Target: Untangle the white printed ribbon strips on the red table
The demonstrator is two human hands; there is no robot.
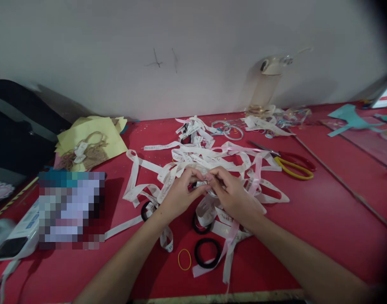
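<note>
Over the middle of the red table point(326, 207), our two hands meet, fingertips almost touching. Our left hand point(180, 192) is closed, its thumb and fingers pinching a small piece of white printed ribbon point(201, 184) from one side. Our right hand point(233, 194) is closed too, thumb and finger drawn together at the other end of that piece. Something dark shows beside our left fingers, but we cannot tell what it is.

The held piece sits just above a loose tangle of printed ribbons point(193, 157), white and lettered, spreading behind and below our hands. A pink ribbon point(258, 171) runs among them to the right. Nearer to us, a black hair tie point(197, 253) lies flat across the end of a pink strip, and beside it, apart, we see a thin yellow rubber band point(190, 259). More black bands show partly under the ribbons.

To the right of the tangle, scissors point(277, 156) with one yellow and one red handle lie with their blades pointing away toward the wall. Clear rings point(233, 138) lie farther back, and a bottle point(266, 88) with a pale lid stands by the wall. On our left, a bundle of twine point(96, 154) with a white bow rests on yellow sheets point(112, 137), near a dark bag point(22, 122). In front of the sheets we have a pixelated object point(71, 207) that we cannot make out.
</note>
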